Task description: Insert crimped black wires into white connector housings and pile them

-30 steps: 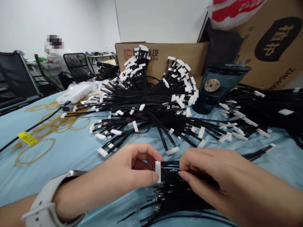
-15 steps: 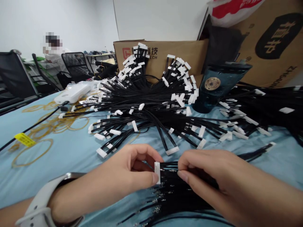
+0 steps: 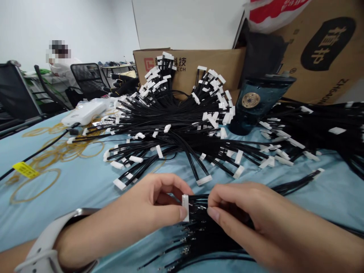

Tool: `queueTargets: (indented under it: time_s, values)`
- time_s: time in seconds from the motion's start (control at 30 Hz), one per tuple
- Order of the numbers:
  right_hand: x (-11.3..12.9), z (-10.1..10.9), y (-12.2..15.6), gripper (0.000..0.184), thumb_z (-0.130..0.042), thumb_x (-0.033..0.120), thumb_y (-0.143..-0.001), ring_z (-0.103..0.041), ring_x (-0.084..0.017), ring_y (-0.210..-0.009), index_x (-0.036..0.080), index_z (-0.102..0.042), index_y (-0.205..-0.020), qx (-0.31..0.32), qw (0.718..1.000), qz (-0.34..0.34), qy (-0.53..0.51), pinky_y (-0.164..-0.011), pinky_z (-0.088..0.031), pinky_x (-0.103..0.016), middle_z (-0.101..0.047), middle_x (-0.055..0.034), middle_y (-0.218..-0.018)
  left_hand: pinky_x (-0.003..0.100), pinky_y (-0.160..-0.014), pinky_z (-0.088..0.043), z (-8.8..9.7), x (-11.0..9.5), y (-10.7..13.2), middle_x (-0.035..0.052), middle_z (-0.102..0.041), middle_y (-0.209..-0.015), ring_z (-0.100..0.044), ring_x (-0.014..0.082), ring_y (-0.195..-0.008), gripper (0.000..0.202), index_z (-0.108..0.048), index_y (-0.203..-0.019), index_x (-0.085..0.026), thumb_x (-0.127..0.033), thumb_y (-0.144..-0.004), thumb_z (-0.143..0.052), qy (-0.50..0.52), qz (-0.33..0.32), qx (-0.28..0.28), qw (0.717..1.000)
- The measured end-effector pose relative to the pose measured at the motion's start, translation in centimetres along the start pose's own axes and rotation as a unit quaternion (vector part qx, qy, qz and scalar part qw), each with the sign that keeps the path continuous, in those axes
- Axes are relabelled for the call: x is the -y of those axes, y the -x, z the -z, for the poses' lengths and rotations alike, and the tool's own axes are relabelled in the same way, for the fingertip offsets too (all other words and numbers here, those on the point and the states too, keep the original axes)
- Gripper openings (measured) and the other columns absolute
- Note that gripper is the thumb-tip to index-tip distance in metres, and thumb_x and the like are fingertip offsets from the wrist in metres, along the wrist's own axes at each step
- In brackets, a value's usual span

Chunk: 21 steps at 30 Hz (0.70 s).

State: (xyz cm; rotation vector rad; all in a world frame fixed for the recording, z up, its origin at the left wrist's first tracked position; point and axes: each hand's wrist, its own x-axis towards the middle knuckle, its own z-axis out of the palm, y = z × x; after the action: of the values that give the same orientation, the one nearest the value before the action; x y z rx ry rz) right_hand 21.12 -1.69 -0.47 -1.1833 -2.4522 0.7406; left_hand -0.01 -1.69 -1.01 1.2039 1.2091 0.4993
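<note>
White connector (image 3: 185,204) between left fingertips (image 3: 181,214)

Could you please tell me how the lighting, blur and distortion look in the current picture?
Head view: soft, fairly even light, with small glints on the metal wire ends; head view: the tumbler and large carton lean outward, perhaps partly wide-angle distortion; head view: the right hand looks slightly soft, and the seated person has a pixelated head.

Blue cloth (image 3: 93,193) bears cables (image 3: 176,113); rubber bands (image 3: 58,154); a tumbler (image 3: 251,110).
</note>
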Motion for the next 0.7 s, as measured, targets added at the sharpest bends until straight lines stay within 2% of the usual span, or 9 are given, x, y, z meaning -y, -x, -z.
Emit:
queueTargets:
  time_s: [0.17,0.43,0.57,0.7]
  values:
    - [-0.02,-0.10,-0.12,0.028,-0.054,0.013,-0.090,-0.056,-0.010,-0.052,0.023,-0.054,-0.064,0.012,1.000,-0.021,0.002,-0.046,-0.042,-0.018,-0.062,0.0051,-0.060,0.029,-0.065,-0.040,-0.04,-0.15,0.04,-0.0026,-0.065,-0.078,-0.056,0.0170,-0.071,0.023,-0.066,-0.091,-0.020,-0.026,-0.070,-0.073,-0.005,0.007,-0.013,1.000]
    - [-0.49,0.40,-0.07,0.026,-0.049,0.020,-0.093,-0.060,-0.009,-0.056,0.026,-0.061,-0.071,0.017,0.999,-0.015,-0.033,-0.049,-0.043,-0.019,-0.065,0.0078,-0.064,0.026,-0.062,-0.039,-0.18,-0.22,0.17,-0.0044,-0.064,-0.072,-0.055,0.0151,-0.067,0.018,-0.067,-0.088,-0.021,-0.025,-0.071,-0.073,0.006,0.001,0.006,1.000]
    - [-0.37,0.23,0.00,0.026,-0.051,0.015,-0.090,-0.059,-0.010,-0.054,0.025,-0.063,-0.069,0.010,0.999,-0.019,-0.036,-0.049,-0.042,-0.020,-0.064,0.0070,-0.061,0.025,-0.060,-0.040,-0.10,-0.05,0.07,-0.0046,-0.064,-0.071,-0.055,0.0146,-0.066,0.017,-0.068,-0.088,-0.020,-0.024,-0.072,-0.073,0.001,0.001,-0.002,1.000]
    - [0.06,-0.07,-0.16,0.026,-0.051,0.011,-0.091,-0.060,-0.010,-0.057,0.023,-0.060,-0.069,0.009,0.999,-0.014,-0.028,-0.053,-0.043,-0.021,-0.065,0.0056,-0.063,0.024,-0.058,-0.039,-0.12,0.25,0.07,-0.0061,-0.064,-0.067,-0.055,0.0140,-0.062,0.015,-0.069,-0.086,-0.021,-0.026,-0.074,-0.075,0.001,-0.006,0.016,1.000]
